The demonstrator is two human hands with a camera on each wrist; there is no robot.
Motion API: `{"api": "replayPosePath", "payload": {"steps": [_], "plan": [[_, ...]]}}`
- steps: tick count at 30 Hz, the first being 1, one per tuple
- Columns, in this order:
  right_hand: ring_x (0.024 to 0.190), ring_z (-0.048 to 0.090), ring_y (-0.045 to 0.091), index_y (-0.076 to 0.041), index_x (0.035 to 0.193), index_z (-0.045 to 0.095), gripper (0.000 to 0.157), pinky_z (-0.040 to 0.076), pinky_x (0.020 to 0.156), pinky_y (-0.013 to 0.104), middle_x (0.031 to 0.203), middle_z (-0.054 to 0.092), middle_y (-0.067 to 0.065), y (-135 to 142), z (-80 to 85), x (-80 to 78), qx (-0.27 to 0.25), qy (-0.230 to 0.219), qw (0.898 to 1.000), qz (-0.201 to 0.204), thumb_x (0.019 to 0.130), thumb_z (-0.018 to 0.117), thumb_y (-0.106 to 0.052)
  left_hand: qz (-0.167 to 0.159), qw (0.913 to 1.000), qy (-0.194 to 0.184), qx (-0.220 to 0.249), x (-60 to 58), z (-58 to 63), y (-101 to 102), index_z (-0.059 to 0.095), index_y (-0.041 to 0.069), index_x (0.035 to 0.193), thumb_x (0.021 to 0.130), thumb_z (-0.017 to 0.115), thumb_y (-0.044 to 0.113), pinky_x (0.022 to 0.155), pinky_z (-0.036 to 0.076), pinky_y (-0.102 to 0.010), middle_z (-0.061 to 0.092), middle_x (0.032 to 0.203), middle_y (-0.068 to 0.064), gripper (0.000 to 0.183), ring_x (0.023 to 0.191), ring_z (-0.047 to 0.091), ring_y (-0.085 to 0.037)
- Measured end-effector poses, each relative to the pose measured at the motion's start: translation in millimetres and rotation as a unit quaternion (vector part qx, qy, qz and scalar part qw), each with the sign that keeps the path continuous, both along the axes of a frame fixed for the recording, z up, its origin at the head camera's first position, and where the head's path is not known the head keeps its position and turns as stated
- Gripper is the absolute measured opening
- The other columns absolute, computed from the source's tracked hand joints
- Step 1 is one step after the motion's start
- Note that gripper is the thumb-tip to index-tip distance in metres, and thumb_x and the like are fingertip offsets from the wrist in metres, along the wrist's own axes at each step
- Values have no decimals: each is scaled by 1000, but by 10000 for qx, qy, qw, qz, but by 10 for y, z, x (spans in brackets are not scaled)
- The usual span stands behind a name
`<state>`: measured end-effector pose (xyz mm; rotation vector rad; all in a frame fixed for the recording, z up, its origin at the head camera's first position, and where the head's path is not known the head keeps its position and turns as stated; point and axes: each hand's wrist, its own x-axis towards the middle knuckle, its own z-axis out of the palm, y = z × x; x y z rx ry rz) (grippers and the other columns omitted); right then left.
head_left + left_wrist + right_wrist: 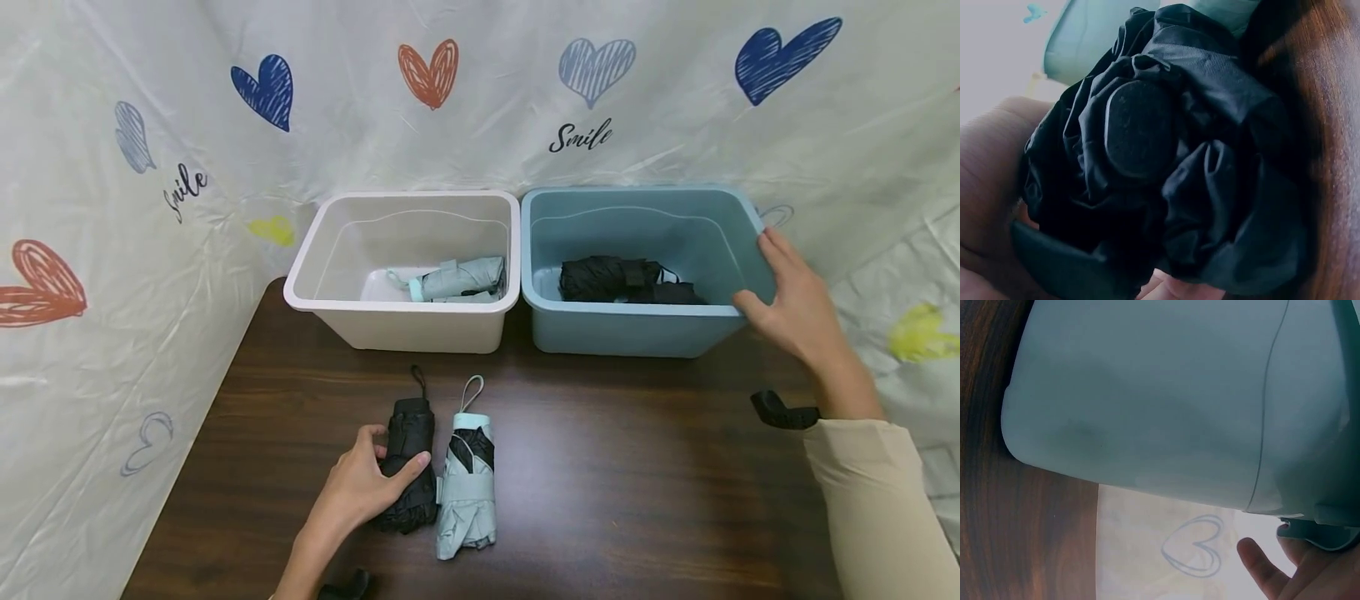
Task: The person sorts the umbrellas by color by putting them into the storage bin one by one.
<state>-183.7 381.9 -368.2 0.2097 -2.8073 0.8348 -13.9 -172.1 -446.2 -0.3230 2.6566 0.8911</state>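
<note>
On the near side of the table my left hand (pixel 367 483) grips a folded black umbrella (pixel 411 433), thumb on one side and fingers on the other. Its bunched black cloth and round end fill the left wrist view. Right beside it lies a folded pale mint umbrella (pixel 468 492) with a wrist loop. My right hand (pixel 798 304) holds the right end of a blue bin (pixel 615 329) by its rim; the right wrist view shows fingers at the rim's lip. Inside that bin lie black folded umbrellas (pixel 600 278), partly hidden by the front wall.
Left of the blue bin stands a white bin (pixel 405 327), with pale mint umbrellas (pixel 465 277) inside. Both bins stand at the back of the dark wooden table (pixel 600 483), against a white sheet (pixel 495 125) printed with hearts.
</note>
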Motion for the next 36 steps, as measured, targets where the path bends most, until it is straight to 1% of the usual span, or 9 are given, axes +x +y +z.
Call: {"api": "replayPosePath", "payload": {"steps": [3, 6, 8, 14, 18, 22, 26, 30, 36], "plan": [[159, 22, 55, 0, 167, 22, 85, 22, 121, 79, 177, 19, 22, 5, -14, 0, -2, 16, 10000, -20, 92, 54, -23, -14, 10000, -17, -65, -4, -5, 21, 47, 2, 149, 86, 72, 73, 91, 57, -60, 73, 129, -21, 98, 114, 70, -44], [159, 22, 55, 0, 167, 23, 85, 22, 122, 78, 177, 19, 22, 9, -24, -4, -36, 40, 10000, -44, 91, 54, -23, -52, 9999, -14, -101, -16, 6, 46, 46, 0, 149, 85, 73, 73, 91, 57, -60, 73, 127, -23, 100, 113, 71, -45], [159, 22, 54, 0, 167, 24, 85, 22, 122, 78, 176, 20, 22, 13, -25, -4, -42, 60, 10000, -57, 91, 54, -22, -58, 9999, -10, -119, -23, 14, 63, 46, -2, 148, 85, 74, 71, 90, 57, -59, 75, 120, -21, 101, 110, 71, -43], [159, 22, 55, 1, 167, 24, 85, 22, 123, 77, 176, 20, 23, 10, -18, -2, -73, 52, 9999, -85, 90, 53, -21, 35, 9998, -81, -165, -30, 26, 113, 45, -6, 148, 84, 78, 66, 87, 56, -58, 74, 112, -24, 101, 106, 70, -44], [158, 23, 55, 0, 167, 23, 85, 23, 121, 79, 176, 20, 22, -8, -5, -10, -65, -15, 10000, -68, 91, 53, -21, 220, 9995, -193, -93, -33, 5, 115, 47, -4, 145, 84, 79, 62, 78, 57, -50, 73, 104, -19, 95, 95, 71, -36], [159, 22, 55, -1, 168, 22, 84, 23, 119, 80, 177, 19, 21, 2, 8, 1, -60, -90, 9999, -75, 92, 53, -22, 286, 9993, -234, 21, -50, -6, 103, 50, -1, 142, 83, 80, 59, 72, 55, -43, 73, 98, -14, 89, 88, 69, -29], [159, 22, 55, -1, 168, 21, 85, 23, 120, 79, 177, 18, 21, -6, 12, -6, -36, -95, 9999, -76, 91, 53, -22, 295, 9993, -163, 140, -43, -36, 74, 52, 1, 139, 83, 82, 56, 71, 55, -41, 73, 103, -13, 84, 86, 69, -25], [159, 22, 54, 0, 167, 22, 85, 23, 120, 79, 177, 19, 21, -11, 14, -2, -25, -76, 9999, -85, 91, 53, -22, 242, 9995, -17, 223, -52, -65, 42, 54, 2, 135, 83, 82, 52, 75, 55, -41, 72, 111, -13, 78, 88, 67, -23], [159, 22, 55, -1, 168, 21, 85, 24, 119, 80, 177, 18, 20, -13, 13, -2, -43, -127, 9998, -123, 92, 53, -21, 270, 9986, 162, 420, -45, -84, -11, 57, 3, 132, 83, 83, 47, 79, 54, -39, 69, 110, -12, 71, 91, 65, -22]]}}
